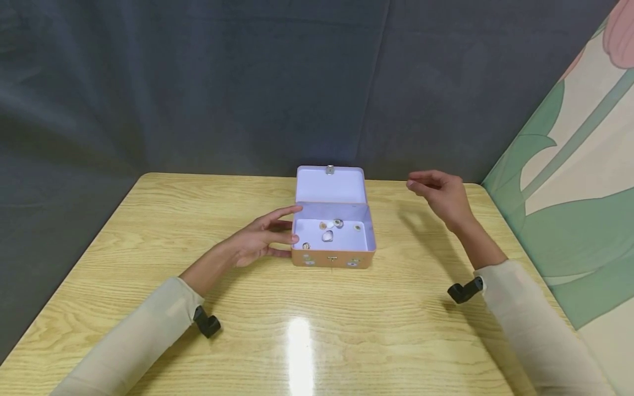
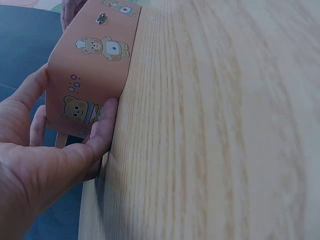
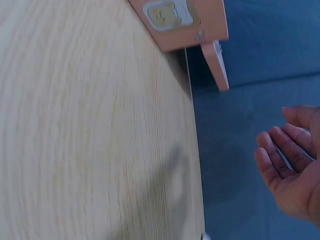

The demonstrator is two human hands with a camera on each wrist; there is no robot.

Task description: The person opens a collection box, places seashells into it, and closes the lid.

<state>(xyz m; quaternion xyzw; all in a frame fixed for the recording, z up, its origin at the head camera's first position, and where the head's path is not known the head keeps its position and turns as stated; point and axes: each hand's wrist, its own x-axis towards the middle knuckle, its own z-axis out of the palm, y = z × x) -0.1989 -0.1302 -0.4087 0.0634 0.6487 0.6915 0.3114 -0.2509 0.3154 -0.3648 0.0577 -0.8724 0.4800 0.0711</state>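
Observation:
An orange tin box (image 1: 333, 259) with cartoon bears stands on the table, its hinged lid (image 1: 331, 185) tipped back and its pale lilac inside showing. Several seashells lie on the box's floor, among them a whitish shell (image 1: 327, 236) near the middle and a striped one (image 1: 306, 246) in the front left corner. My left hand (image 1: 260, 236) touches the box's left side with spread fingers, seen closer against the bear pictures (image 2: 82, 109) in the left wrist view. To the right of the box, my right hand (image 1: 441, 195) hangs above the table with loosely bent fingers and holds nothing.
The light wood table (image 1: 238, 341) extends around the box. A dark cloth (image 1: 247, 93) hangs behind it, and a floral-patterned cloth (image 1: 584, 220) stands along the right side. At the bottom of the right wrist view, a small pale thing (image 3: 206, 236) shows by the table edge.

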